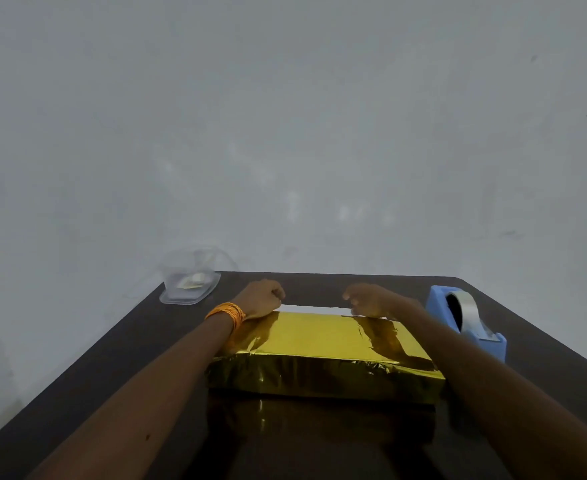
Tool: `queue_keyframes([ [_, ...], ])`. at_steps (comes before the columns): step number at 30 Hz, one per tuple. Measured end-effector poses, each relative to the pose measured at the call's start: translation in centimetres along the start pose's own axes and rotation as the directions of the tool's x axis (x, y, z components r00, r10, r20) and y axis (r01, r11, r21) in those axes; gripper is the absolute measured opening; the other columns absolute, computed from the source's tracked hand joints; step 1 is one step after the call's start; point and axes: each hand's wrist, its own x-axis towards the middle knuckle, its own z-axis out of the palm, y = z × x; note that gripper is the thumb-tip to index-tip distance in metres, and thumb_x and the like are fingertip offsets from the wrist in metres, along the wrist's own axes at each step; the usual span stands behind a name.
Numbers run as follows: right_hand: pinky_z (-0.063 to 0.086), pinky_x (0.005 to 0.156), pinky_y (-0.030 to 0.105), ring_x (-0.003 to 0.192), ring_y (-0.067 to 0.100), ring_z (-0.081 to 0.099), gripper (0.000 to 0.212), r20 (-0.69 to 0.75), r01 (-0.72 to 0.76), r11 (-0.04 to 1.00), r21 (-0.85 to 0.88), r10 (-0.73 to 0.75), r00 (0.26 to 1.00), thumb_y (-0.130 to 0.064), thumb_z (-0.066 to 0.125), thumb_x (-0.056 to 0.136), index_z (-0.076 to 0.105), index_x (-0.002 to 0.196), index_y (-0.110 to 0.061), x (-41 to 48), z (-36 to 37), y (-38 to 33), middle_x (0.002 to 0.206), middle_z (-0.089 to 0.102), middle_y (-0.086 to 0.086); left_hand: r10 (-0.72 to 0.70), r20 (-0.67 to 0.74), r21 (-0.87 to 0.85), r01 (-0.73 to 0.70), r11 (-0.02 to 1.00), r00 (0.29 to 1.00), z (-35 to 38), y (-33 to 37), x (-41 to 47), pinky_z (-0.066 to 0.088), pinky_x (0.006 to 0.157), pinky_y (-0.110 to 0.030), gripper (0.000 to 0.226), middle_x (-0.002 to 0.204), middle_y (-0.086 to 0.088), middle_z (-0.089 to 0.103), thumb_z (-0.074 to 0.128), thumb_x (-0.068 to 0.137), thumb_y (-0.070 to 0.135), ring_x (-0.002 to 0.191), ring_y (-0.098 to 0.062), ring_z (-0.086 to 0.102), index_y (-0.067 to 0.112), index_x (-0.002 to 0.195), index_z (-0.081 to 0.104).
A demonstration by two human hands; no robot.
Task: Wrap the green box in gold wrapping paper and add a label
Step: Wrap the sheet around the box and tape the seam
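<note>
Looks down on a dark worktop [139,358] set against a plain grey wall [285,133]. Shows gold wrapping paper [320,337] folded over a flat, box-shaped block at the worktop's centre. Shows both hands at the block's far edge, apart, fingers curled: left hand [263,299] and right hand [368,301] each pinching one end of the paper's white far edge. Orange bangles [225,315] on the left wrist. Blue tape dispenser [465,323] just right of the right forearm. Clear plastic container [190,282] at the far left corner, holding small pale items too blurred to identify.
</note>
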Motion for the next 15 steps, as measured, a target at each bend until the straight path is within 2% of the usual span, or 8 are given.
queue_keyframes([
  [2, 0.042, 0.095, 0.029, 0.130, 0.029, 0.049, 0.048, 0.028, -0.001, 1.000, -0.026, 0.002, 1.000, -0.007, 0.061, 0.096, 0.047, 0.142, -0.009, 1.2, 0.5, 0.7, 0.144, 0.049, 0.012, -0.036, 0.031, 0.032, 0.035, 0.999, 0.999, 0.4, -0.8, 1.6, 0.041, 0.100, -0.030, 0.032, 0.135, -0.010, 0.058, 0.052, 0.097, 0.009, 0.124, -0.027, 0.053, 0.011, 0.128, 0.060],
  [5, 0.039, 0.103, 0.033, 0.136, 0.030, 0.043, 0.053, 0.055, -0.027, 0.997, -0.067, 0.030, 0.998, -0.007, 0.060, 0.096, 0.042, 0.146, -0.007, 3.4, 0.7, 1.4, 0.151, 0.044, 0.013, -0.062, 0.094, 0.091, 0.053, 0.994, 0.994, 0.3, -1.8, 3.9, 0.039, 0.104, -0.033, 0.039, 0.142, -0.010, 0.052, 0.058, 0.097, 0.015, 0.128, -0.028, 0.049, 0.010, 0.135, 0.054],
  [8, 0.041, 0.108, 0.036, 0.137, 0.031, 0.045, 0.057, 0.138, -0.043, 0.990, -0.135, 0.062, 0.988, -0.012, 0.059, 0.099, 0.036, 0.150, -0.004, 4.5, 0.9, 2.1, 0.153, 0.042, 0.015, -0.128, 0.174, 0.176, 0.097, 0.980, 0.976, 0.5, -3.0, 5.6, 0.041, 0.105, -0.037, 0.059, 0.149, -0.011, 0.046, 0.065, 0.092, 0.018, 0.131, -0.030, 0.048, 0.011, 0.146, 0.043],
  [10, 0.046, 0.105, 0.039, 0.129, 0.032, 0.052, 0.050, 0.168, -0.048, 0.984, -0.174, 0.077, 0.983, -0.011, 0.057, 0.098, 0.043, 0.145, -0.002, 5.1, 1.3, 2.3, 0.145, 0.050, 0.018, -0.159, 0.249, 0.253, 0.095, 0.963, 0.955, 0.9, -3.7, 6.6, 0.040, 0.109, -0.039, 0.065, 0.155, -0.009, 0.040, 0.064, 0.095, 0.025, 0.136, -0.031, 0.044, 0.013, 0.151, 0.034],
  [12, 0.049, 0.099, 0.043, 0.119, 0.033, 0.059, 0.039, 0.158, -0.045, 0.975, -0.219, 0.081, 0.984, -0.012, 0.055, 0.096, 0.056, 0.133, 0.001, 5.3, 1.4, 2.1, 0.133, 0.060, 0.018, -0.145, 0.262, 0.302, 0.061, 0.951, 0.954, 1.5, -4.0, 7.2, 0.036, 0.113, -0.039, 0.066, 0.157, -0.010, 0.037, 0.062, 0.097, 0.027, 0.139, -0.031, 0.041, 0.010, 0.153, 0.031],
  [14, 0.051, 0.095, 0.042, 0.111, 0.031, 0.063, 0.033, 0.129, -0.054, 0.964, -0.262, 0.091, 0.988, -0.016, 0.054, 0.095, 0.064, 0.123, -0.001, 5.2, 1.5, 2.0, 0.123, 0.066, 0.015, -0.124, 0.229, 0.309, 0.048, 0.950, 0.965, 1.7, -4.1, 7.3, 0.035, 0.112, -0.037, 0.066, 0.155, -0.012, 0.040, 0.064, 0.095, 0.025, 0.139, -0.031, 0.041, 0.008, 0.152, 0.034],
  [15, 0.048, 0.095, 0.041, 0.111, 0.030, 0.062, 0.033, 0.103, -0.056, 0.960, -0.273, 0.087, 0.991, -0.019, 0.054, 0.096, 0.065, 0.122, -0.004, 5.1, 1.5, 2.0, 0.122, 0.067, 0.013, -0.113, 0.212, 0.314, 0.042, 0.949, 0.971, 1.8, -4.1, 7.2, 0.038, 0.109, -0.036, 0.061, 0.150, -0.012, 0.045, 0.065, 0.094, 0.025, 0.134, -0.030, 0.046, 0.007, 0.147, 0.042],
])
